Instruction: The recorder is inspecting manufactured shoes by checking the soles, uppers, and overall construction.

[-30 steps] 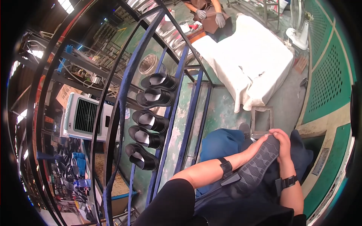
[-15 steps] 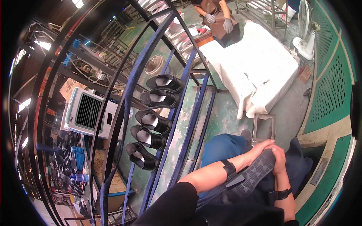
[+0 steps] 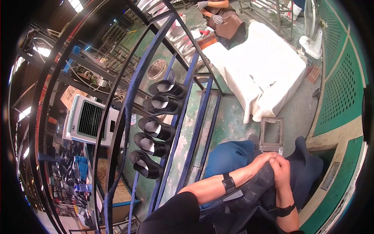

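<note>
l hand point(image 3: 263, 160) & r hand point(image 3: 282, 170) are clamped tog. round the far end of the dark shoe point(image 3: 254, 188), which lies sole up over the lap point(image 3: 302, 169); how tight, can't tell. if grip loosens or the hands pull unevenly, shoe could prob. twist or slide off twd the floor point(image 3: 230, 117).

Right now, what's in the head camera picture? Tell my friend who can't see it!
A person's left hand and right hand hold the end of a dark shoe above their lap. To the left, five black shoes sit in a row on a rack. Farther off are a big white cloth and another person's gloved hands.
</note>
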### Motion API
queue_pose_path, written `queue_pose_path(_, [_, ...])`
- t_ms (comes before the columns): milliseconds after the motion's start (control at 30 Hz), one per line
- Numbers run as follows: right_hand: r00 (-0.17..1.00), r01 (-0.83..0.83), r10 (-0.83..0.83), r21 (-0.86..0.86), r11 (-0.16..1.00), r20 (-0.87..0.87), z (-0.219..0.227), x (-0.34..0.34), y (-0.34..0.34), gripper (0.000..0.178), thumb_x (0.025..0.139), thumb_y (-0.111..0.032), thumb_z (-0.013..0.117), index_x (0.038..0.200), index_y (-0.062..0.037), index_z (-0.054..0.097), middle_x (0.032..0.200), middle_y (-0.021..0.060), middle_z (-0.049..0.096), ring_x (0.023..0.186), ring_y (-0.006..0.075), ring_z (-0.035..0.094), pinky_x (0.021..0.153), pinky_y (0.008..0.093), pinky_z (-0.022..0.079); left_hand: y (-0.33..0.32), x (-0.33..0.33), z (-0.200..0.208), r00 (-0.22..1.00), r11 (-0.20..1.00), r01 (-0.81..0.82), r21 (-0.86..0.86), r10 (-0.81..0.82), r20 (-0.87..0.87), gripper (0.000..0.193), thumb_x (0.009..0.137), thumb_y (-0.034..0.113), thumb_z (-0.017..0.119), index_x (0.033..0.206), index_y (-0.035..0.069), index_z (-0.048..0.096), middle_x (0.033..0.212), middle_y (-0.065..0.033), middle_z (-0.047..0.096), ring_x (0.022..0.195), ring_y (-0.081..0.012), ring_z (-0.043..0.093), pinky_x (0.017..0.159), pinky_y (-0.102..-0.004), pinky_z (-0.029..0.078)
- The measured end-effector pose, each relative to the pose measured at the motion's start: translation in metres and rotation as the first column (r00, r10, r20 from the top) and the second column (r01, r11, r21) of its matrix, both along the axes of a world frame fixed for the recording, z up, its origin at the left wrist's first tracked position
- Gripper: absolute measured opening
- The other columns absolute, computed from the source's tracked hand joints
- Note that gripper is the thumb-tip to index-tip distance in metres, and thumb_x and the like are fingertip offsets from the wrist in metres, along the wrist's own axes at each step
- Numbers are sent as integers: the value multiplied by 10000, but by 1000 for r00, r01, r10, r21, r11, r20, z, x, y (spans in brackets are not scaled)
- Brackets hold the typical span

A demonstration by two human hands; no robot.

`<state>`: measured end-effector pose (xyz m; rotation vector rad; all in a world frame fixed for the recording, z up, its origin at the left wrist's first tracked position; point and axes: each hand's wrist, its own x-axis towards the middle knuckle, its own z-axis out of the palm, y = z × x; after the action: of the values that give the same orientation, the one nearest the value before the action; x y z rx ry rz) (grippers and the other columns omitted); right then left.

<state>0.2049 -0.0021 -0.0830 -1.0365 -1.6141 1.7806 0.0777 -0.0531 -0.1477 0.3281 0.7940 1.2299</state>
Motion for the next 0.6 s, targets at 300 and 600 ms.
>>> queue_pose_path(300, [1000, -25, 26, 197, 980, 0, 31, 8, -3, 208, 825, -75, 597, 953, 48, 707, 1020, 146, 720, 1010, 257, 673, 934, 346, 489, 3, -6, 32, 924, 925, 101, 367, 50, -380, 381, 977, 262, 487, 1151, -27, 664, 1129, -109, 683, 1044, -205, 634, 988, -310, 450])
queue_pose_path(600, [909, 14, -248, -572, 820, -334, -17, 7, 70, 436, 945, -294, 470, 912, 72, 706, 857, 170, 720, 806, 250, 688, 775, 337, 552, -42, -20, 50, 994, 964, -104, -243, 106, -3, 547, 1048, 458, 447, 1404, 50, 524, 1412, -102, 552, 1320, -232, 501, 1118, -404, 391])
